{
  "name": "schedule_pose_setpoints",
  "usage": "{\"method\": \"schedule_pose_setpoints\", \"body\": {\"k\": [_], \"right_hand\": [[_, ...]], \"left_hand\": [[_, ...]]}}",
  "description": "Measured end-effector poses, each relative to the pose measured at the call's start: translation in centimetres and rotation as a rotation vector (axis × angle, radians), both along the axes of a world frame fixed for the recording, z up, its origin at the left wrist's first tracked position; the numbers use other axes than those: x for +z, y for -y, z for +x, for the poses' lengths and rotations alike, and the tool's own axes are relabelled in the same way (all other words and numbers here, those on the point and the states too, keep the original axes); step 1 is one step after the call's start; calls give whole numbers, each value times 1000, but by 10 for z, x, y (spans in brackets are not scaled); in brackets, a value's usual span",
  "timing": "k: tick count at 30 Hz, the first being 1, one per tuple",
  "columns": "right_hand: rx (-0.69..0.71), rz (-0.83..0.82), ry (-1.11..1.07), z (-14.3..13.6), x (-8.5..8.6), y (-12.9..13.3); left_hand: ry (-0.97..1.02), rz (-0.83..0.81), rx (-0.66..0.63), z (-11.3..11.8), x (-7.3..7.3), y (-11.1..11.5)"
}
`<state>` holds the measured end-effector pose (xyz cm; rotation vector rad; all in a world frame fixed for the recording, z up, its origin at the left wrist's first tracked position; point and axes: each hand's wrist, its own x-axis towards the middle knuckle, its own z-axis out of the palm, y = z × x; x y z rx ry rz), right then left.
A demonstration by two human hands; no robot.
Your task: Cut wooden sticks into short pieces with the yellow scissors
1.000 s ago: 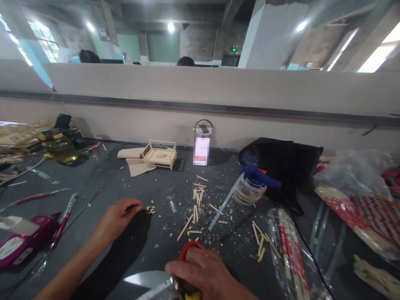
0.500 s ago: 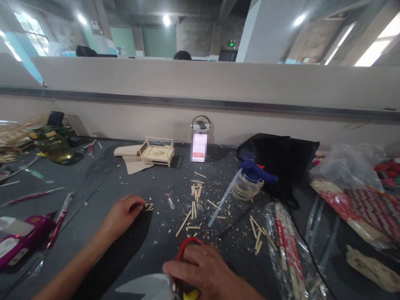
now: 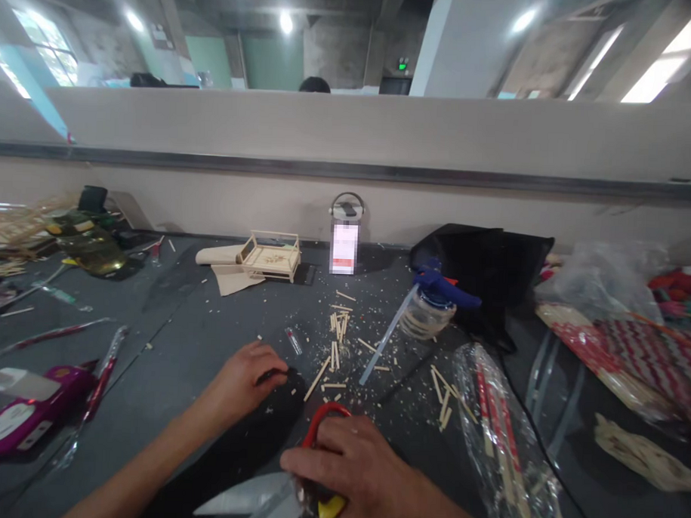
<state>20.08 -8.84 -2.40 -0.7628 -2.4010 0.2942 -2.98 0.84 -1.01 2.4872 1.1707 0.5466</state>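
My right hand (image 3: 355, 463) is wrapped around the red and yellow handles of a pair of scissors (image 3: 258, 498). Their broad metal blades point left and are spread apart, close to the lower edge of the view. Farther left, my left hand (image 3: 250, 380) hovers low over the dark table, thumb and fingers slightly bent with a gap between them; I see nothing held there. Tiny cut wood pieces lie near its fingertips, some possibly hidden by it. Short wooden sticks (image 3: 337, 327) are scattered ahead of both hands, among crumbs of wood.
At the back stands a small wooden frame model (image 3: 271, 258) beside a phone (image 3: 344, 249). A blue glue gun (image 3: 446, 287) rests on a clear jar (image 3: 426, 318). Plastic-wrapped sticks (image 3: 503, 438) lie right, a magenta device (image 3: 39, 407) left. Sticks (image 3: 446, 398) lie right of centre.
My left hand has moved right, away from where a small heap of cut pieces showed, and its fingers have loosened. My right hand and the scissors stay nearly in place.
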Motion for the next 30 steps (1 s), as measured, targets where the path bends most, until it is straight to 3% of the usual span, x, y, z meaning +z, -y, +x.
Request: {"method": "schedule_pose_setpoints", "body": {"k": [4,12,21,25,30], "right_hand": [[15,-15,109,1,-1,1],[-9,-23,108,2,-1,1],[-57,53,-71,0,-4,-5],[-84,32,-72,1,-4,-5],[-78,3,17,1,-7,-4]], "left_hand": [[-105,-22,-66,16,-2,12],[-153,-83,-31,24,-7,13],[206,-152,159,30,24,-12],[204,-102,154,23,24,-22],[51,-61,133,0,16,-28]]}}
